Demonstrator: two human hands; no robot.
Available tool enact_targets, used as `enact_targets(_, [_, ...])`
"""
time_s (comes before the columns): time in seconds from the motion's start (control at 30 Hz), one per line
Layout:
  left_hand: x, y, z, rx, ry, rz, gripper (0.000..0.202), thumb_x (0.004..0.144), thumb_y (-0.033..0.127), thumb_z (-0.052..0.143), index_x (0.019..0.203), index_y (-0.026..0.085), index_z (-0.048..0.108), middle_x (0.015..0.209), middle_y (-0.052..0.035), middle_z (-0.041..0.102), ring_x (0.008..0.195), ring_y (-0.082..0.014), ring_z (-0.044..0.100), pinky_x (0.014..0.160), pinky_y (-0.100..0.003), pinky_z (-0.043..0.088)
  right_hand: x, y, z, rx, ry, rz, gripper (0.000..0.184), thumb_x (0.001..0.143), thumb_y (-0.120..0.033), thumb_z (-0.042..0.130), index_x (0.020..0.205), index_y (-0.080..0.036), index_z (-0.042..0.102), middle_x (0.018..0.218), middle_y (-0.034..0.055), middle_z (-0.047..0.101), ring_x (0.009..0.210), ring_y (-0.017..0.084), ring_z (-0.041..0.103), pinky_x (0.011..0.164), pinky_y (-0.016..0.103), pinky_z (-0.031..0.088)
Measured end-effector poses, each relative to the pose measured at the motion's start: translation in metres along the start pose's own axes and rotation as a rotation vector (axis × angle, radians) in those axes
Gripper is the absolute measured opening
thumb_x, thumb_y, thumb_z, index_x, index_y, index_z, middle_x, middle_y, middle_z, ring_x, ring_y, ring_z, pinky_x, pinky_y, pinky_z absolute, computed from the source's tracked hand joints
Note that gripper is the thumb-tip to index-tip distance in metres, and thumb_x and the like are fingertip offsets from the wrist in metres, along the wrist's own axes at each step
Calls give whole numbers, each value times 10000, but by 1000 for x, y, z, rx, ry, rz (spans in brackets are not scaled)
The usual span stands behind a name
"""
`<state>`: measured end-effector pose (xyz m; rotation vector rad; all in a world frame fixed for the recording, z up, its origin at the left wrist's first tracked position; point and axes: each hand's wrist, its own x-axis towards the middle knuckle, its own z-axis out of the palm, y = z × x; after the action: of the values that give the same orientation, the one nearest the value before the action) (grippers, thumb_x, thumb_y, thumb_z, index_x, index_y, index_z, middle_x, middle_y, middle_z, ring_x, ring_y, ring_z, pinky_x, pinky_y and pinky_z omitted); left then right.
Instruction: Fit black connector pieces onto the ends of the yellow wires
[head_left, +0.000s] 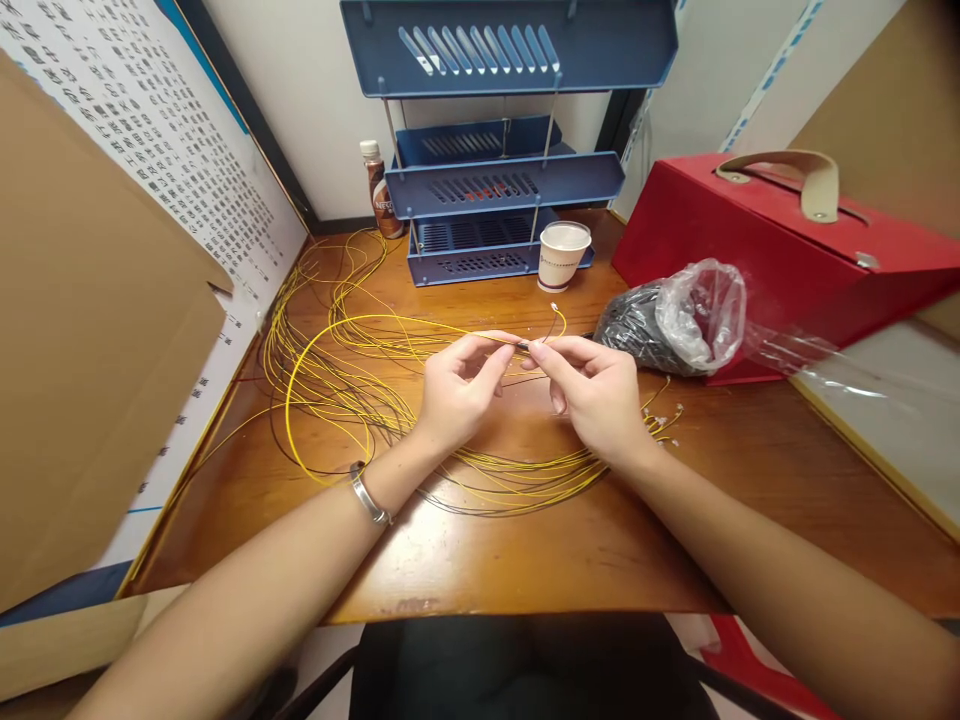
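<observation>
Above the middle of the table, my left hand (459, 395) pinches a yellow wire (390, 318) that arcs back to the left. Fingertip to fingertip with it, my right hand (600, 395) grips the same wire's end section, where a short dark piece shows between the hands. Just beyond the fingers, a small white connector (554, 307) tips a short yellow-and-black end. A loose bundle of yellow and black wires (300, 345) spreads at the left and curves beneath both hands. More connector-tipped ends (660, 422) lie right of my right wrist.
A plastic bag of black pieces (641, 325) lies open beside a red box (750, 215) at the right. Behind are a paper cup (562, 262), a blue tiered tray (517, 190) and a bottle (381, 195). Cardboard (90, 320) stands at the left.
</observation>
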<state>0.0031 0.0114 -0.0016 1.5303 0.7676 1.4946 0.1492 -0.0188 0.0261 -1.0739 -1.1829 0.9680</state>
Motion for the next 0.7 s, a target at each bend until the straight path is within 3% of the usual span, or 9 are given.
enact_targets(0.13, [1,3,1,-7,2,14,136,875,258,699,926,147,761,766,-40,750,472,-52,552,451,-164,486,0,1,0,28,-25,16,313,771,-435,799,789,-123,770,455,-40,552,356,42,404,351,184,323])
enact_targets(0.33, [0,4,1,30,6,9,151,881,266,693,922,142,771,686,-25,728,449,-54,543,440,-169,474,1,4,-1,108,-28,61,348,737,-471,824,785,-132,761,715,39,731,359,22,425,349,184,313])
enact_targets(0.7, [0,3,0,76,18,16,175,896,306,687,901,151,768,626,-10,686,446,-59,540,440,-174,461,1,8,-1,143,-42,113,330,775,-465,788,751,-142,725,716,33,722,362,20,398,351,193,274])
